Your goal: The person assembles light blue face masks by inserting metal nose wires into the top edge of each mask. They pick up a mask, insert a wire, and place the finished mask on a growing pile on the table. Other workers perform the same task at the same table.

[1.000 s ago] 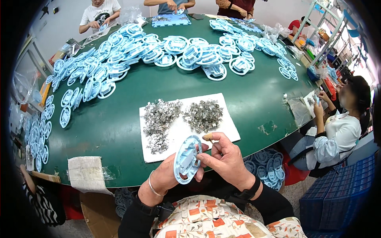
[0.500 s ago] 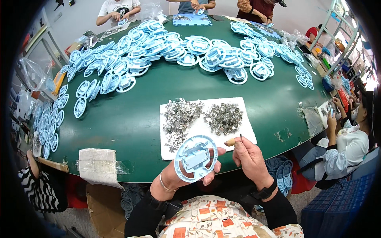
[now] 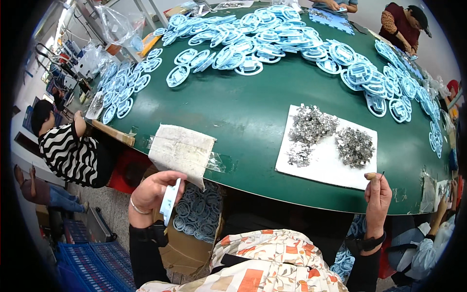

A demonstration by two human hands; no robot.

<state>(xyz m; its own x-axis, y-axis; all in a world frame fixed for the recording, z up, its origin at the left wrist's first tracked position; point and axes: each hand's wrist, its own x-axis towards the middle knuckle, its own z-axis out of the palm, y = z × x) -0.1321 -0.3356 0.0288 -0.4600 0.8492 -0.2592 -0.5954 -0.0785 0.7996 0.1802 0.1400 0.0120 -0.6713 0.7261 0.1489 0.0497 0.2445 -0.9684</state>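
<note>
My left hand (image 3: 148, 193) grips a light blue round plastic part (image 3: 170, 200), turned edge-on. It is off the table's near edge, beside an open cardboard box (image 3: 187, 253) that holds many similar blue parts (image 3: 198, 214). My right hand (image 3: 377, 197) is closed in a pinch on a thin dark stick (image 3: 383, 173); only its tip shows. A tan cover (image 3: 372, 176) sits on one of that hand's fingertips. The right hand is at the near right corner of a white board (image 3: 311, 170), which bears two heaps of small metal pieces (image 3: 311, 126).
Piles of light blue round parts (image 3: 272, 36) spread over the far side of the green table (image 3: 233, 112). A whitish cloth pad (image 3: 180, 151) is taped at the near edge. Co-workers sit around, one in a striped top (image 3: 73, 151). Blue crates (image 3: 97, 263) stand at lower left.
My view has turned left. My left hand has carried the blue part left, away from the white board to beside the box, and tipped it edge-on. The right hand still pinches the stick.
</note>
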